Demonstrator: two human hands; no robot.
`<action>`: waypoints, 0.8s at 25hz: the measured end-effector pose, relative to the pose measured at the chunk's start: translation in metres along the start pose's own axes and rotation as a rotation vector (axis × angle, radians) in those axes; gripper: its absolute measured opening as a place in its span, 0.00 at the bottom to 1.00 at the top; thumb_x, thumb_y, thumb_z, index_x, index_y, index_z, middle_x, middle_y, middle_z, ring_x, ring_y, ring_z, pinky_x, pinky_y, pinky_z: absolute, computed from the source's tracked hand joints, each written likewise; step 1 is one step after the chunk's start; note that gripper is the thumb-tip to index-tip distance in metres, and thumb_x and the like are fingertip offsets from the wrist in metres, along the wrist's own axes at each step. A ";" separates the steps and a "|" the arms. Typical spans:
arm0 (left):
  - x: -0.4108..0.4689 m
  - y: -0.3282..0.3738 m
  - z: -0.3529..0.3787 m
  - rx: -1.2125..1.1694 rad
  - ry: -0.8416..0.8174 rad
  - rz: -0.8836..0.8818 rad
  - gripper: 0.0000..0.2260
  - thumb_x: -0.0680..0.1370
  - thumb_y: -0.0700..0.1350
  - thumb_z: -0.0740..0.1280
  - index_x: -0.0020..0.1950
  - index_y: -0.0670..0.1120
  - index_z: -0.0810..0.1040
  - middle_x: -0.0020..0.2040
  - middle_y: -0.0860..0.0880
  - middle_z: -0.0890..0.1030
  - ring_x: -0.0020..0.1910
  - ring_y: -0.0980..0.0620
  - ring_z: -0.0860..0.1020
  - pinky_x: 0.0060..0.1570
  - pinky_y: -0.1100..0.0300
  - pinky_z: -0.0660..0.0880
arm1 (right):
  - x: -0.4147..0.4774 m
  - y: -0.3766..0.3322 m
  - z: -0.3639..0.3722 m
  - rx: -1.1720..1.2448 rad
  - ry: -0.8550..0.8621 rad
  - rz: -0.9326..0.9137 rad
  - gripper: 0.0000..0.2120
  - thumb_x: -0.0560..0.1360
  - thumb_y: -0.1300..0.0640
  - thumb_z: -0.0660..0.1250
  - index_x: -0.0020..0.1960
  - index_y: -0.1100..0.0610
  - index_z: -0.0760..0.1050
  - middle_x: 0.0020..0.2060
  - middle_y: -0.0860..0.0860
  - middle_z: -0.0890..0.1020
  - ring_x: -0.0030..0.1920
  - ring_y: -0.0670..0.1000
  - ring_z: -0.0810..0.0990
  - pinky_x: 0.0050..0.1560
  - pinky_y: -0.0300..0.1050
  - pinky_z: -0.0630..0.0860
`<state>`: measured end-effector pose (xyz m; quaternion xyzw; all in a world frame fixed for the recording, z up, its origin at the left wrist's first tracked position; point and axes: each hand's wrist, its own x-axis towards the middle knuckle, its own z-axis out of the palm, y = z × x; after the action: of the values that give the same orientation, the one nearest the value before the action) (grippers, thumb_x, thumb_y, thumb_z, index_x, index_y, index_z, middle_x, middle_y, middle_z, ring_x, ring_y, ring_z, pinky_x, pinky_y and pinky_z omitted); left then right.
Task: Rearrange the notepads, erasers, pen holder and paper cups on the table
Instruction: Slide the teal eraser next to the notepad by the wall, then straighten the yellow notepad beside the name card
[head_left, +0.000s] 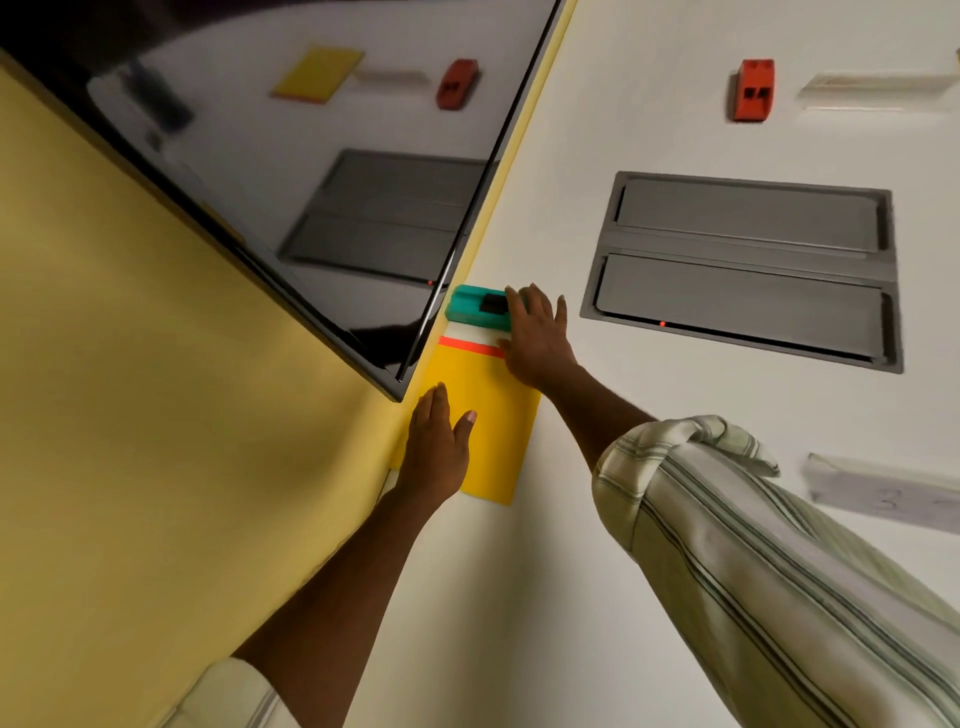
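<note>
On the far left there is a yellow wall (130, 364). A big black screen (234, 156) hangs on it, and the shiny glass mirrors things that lie on the worktop (571, 571).

My left hand (436, 447) comes next. It lies flat on the yellow notepad (493, 415), with straight fingers and the thumb sticking out to the side. It holds nothing; it just presses down. The notepad lies flat on the white worktop, right up against the wall, just under the corner of the screen. It has an orange stripe along its far edge.

Just past that stripe sits the green eraser (470, 306), also close to the wall. It has a black patch on top. My right hand (537, 338) rests on the right end of this eraser. Its fingers are spread out and mostly straight, not curled round anything. The thumb touches the orange stripe of the notepad. My right arm wears a striped sleeve (779, 571) rolled up to the elbow.

Further right a grey hatch (743, 270) with two flaps is set into the worktop. A tiny red light glows at its near edge.

Far behind the hatch lies the orange eraser (754, 89), well apart from my hands. A clear stand (872, 88) sits just to its right. It is too blurry to read.
</note>
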<state>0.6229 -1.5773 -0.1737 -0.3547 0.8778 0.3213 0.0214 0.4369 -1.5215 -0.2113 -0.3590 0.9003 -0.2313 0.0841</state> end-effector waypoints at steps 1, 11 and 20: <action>-0.003 0.005 0.000 0.001 -0.004 0.016 0.27 0.81 0.50 0.56 0.77 0.42 0.53 0.77 0.43 0.56 0.76 0.44 0.56 0.72 0.49 0.61 | -0.011 0.000 -0.003 0.021 0.015 0.016 0.32 0.76 0.59 0.64 0.76 0.58 0.54 0.73 0.59 0.61 0.76 0.58 0.53 0.74 0.63 0.42; -0.051 0.041 0.008 -0.004 -0.058 0.161 0.25 0.82 0.51 0.55 0.75 0.41 0.58 0.75 0.42 0.61 0.75 0.43 0.58 0.72 0.50 0.59 | -0.139 -0.001 -0.044 0.033 0.067 0.218 0.33 0.77 0.51 0.65 0.75 0.61 0.55 0.72 0.60 0.64 0.74 0.59 0.59 0.75 0.56 0.54; -0.109 0.052 0.038 0.012 -0.204 0.319 0.23 0.82 0.51 0.55 0.72 0.40 0.64 0.71 0.40 0.69 0.70 0.43 0.66 0.67 0.52 0.65 | -0.259 -0.002 -0.065 0.003 0.109 0.464 0.29 0.78 0.50 0.63 0.73 0.61 0.58 0.66 0.59 0.70 0.66 0.60 0.67 0.62 0.56 0.69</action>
<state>0.6642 -1.4606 -0.1468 -0.1762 0.9181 0.3496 0.0613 0.6062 -1.3225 -0.1570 -0.1291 0.9616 -0.2262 0.0869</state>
